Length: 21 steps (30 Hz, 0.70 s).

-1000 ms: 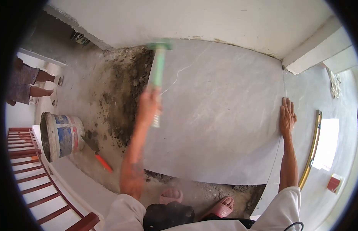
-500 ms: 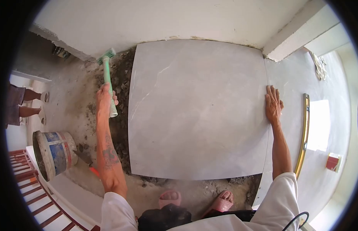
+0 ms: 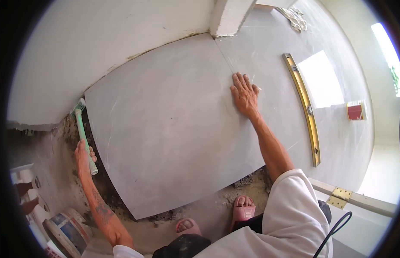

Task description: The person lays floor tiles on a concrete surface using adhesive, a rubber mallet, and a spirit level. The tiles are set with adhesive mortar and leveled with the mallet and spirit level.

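My left hand [image 3: 84, 157] is wrapped round the handle of a green mallet [image 3: 81, 127]. The mallet's head lies close to the wall, right by the far left corner of a large grey floor tile [image 3: 165, 133]. Under the handle runs a strip of dark, rough mortar [image 3: 99, 159] along the tile's left edge. My right hand [image 3: 245, 94] rests flat, fingers stretched out, over the seam between this tile and the laid tile [image 3: 273, 56] on the right.
A yellow spirit level [image 3: 304, 103] lies on the right-hand tiles, with a small red and white container [image 3: 355, 111] beyond it. Gloves or a cloth [image 3: 293, 19] lie farther back. At lower left stand a dirty bucket [image 3: 67, 232] and another person's legs [image 3: 30, 204]. A wall [image 3: 122, 43] borders the far side.
The view has swung to the right, so the tile now appears tilted. The mallet's head has come closer to the tile's far left corner. My right hand stays at the seam.
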Each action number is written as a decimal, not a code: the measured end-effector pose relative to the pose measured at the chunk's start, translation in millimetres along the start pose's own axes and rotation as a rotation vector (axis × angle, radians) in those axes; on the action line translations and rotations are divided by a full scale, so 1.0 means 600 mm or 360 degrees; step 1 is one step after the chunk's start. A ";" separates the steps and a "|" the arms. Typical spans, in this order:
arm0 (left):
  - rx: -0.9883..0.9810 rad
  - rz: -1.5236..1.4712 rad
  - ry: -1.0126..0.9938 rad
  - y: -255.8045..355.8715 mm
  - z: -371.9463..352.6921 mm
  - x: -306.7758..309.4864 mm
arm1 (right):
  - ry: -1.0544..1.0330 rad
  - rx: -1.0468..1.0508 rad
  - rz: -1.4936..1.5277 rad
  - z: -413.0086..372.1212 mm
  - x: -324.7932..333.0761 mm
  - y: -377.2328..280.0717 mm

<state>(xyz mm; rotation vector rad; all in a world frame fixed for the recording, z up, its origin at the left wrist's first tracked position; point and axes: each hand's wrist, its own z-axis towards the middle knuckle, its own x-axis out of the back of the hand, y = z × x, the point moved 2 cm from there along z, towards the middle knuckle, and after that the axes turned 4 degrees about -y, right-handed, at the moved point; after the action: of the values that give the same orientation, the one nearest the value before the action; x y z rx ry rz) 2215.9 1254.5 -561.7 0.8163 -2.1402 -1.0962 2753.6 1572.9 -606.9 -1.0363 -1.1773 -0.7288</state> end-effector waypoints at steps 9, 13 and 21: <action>0.0056 -0.0074 -0.0020 -0.019 0.037 0.012 | 0.0107 -0.0365 0.0113 -0.168 -0.011 -0.111; 0.0061 -0.0023 0.0008 -0.019 0.046 0.011 | -0.0011 -0.0268 0.0165 -0.238 -0.011 -0.172; 0.0008 0.0105 0.0067 -0.006 0.043 0.007 | 0.0137 -0.0736 0.0220 -0.280 0.013 -0.061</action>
<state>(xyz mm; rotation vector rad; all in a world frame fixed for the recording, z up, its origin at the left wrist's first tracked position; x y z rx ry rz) 2195.3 1262.1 -575.9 0.7588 -2.1208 -1.0313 2787.0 1404.5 -597.8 -1.4386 -0.8691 -0.9501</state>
